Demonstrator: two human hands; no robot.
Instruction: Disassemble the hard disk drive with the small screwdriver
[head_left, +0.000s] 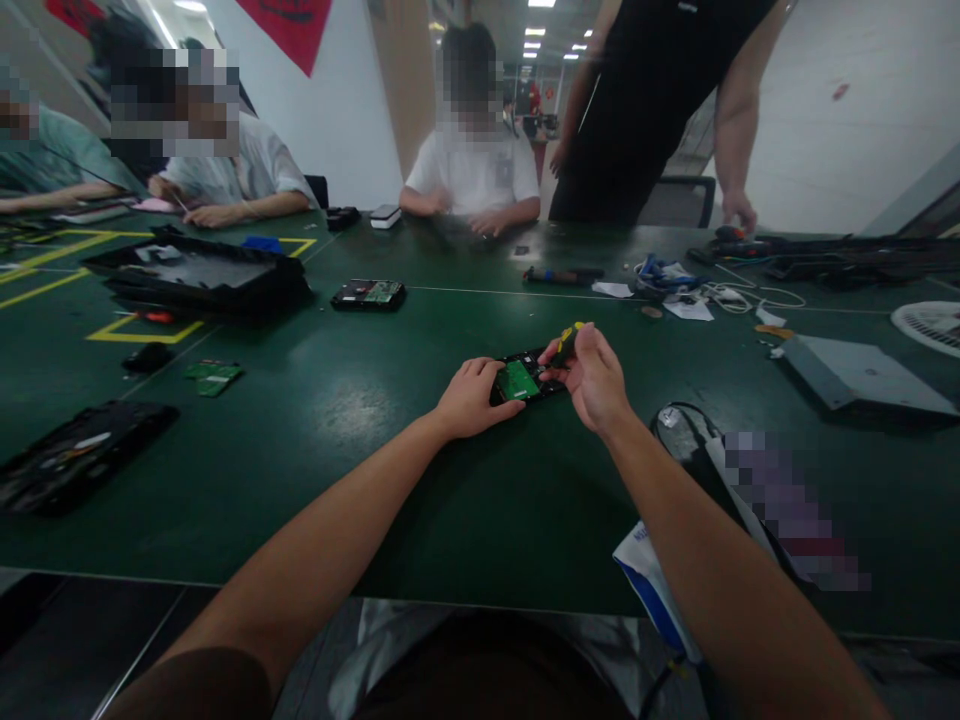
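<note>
A black hard drive [525,378] with a green circuit board on top lies on the dark green table [360,440] in front of me. My left hand [471,398] grips its left end, fingers curled over the edge. My right hand [592,378] is closed round a screwdriver with a yellow and black handle [568,340], held upright over the drive's right side.
Another hard drive [369,294] lies further back, a black tray [195,275] to the left, a loose green board [214,376], a black panel [75,455] near left. Cables and tools [675,280] and a grey metal case [855,372] are at right. Seated people and a standing person are at the far side.
</note>
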